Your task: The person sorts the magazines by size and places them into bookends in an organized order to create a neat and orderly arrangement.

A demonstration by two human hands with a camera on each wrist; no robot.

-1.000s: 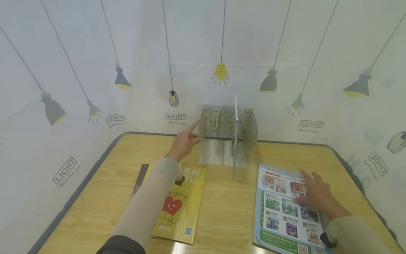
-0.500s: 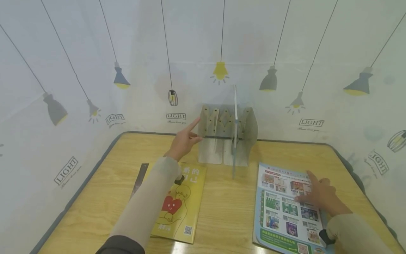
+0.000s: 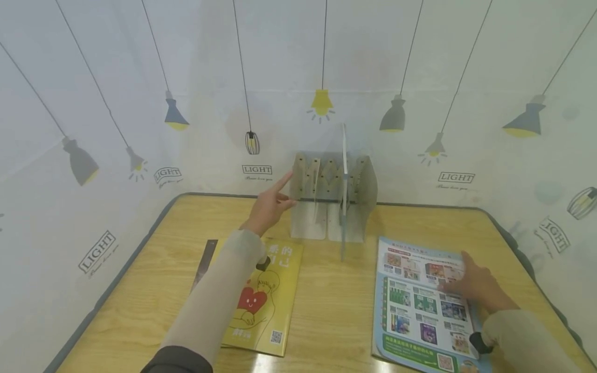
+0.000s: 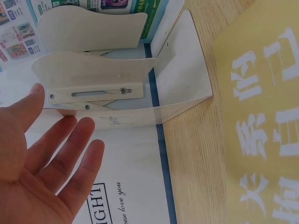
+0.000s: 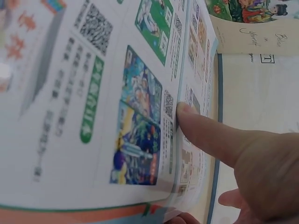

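At the back of the table, my left hand (image 3: 268,207) is beside the left end panel of a metal expandable book rack (image 3: 308,220). Its fingers are fairly straight, with the fingertips right at the panel (image 4: 112,116) in the left wrist view. A thin book (image 3: 344,197) stands upright in the rack, edge-on to the head camera. On the right, my right hand (image 3: 480,285) pinches the right edge of a blue-and-white magazine (image 3: 410,305). Its thumb (image 5: 210,135) presses on the cover, and its other fingers are mostly hidden below the edge.
A yellow book (image 3: 275,311) with a red heart lies front left, partly under my left sleeve (image 3: 224,290). A dark-edged book (image 3: 205,261) shows beneath it. Bare wooden tabletop (image 3: 333,311) separates the yellow book from the magazine. A lamp-patterned curtain (image 3: 210,67) surrounds the table.
My right hand has slid rightward across the magazine from spread fingers over the cover to a hold on its right edge. The left hand stays at the rack.
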